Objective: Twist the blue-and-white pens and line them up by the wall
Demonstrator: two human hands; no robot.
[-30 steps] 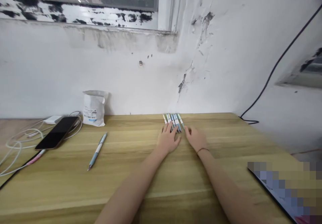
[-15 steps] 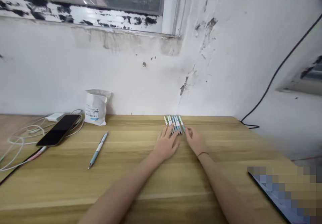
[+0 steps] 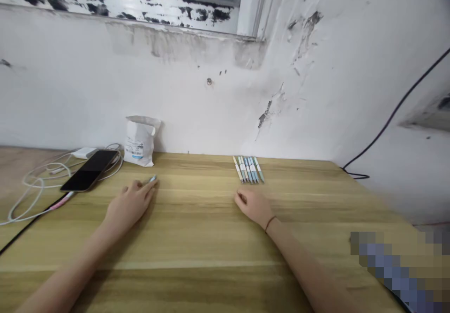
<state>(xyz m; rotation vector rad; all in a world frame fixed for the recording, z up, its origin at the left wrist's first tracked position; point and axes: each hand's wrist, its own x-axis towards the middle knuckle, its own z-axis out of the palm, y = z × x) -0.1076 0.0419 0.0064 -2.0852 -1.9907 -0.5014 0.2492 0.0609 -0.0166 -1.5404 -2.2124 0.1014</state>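
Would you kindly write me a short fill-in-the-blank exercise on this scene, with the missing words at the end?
1. The row of pens lies closer to the right hand than to the ____ hand.
2. One end of a ____ shows beyond the left hand.
3. A thin dark band circles the person's right ____.
4. In the picture, the phone lies to the ____ of the white bag.

Missing words: left; pen; wrist; left

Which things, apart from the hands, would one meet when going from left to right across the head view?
Black phone → white packet → row of pens → dark cable by the right-hand wall.
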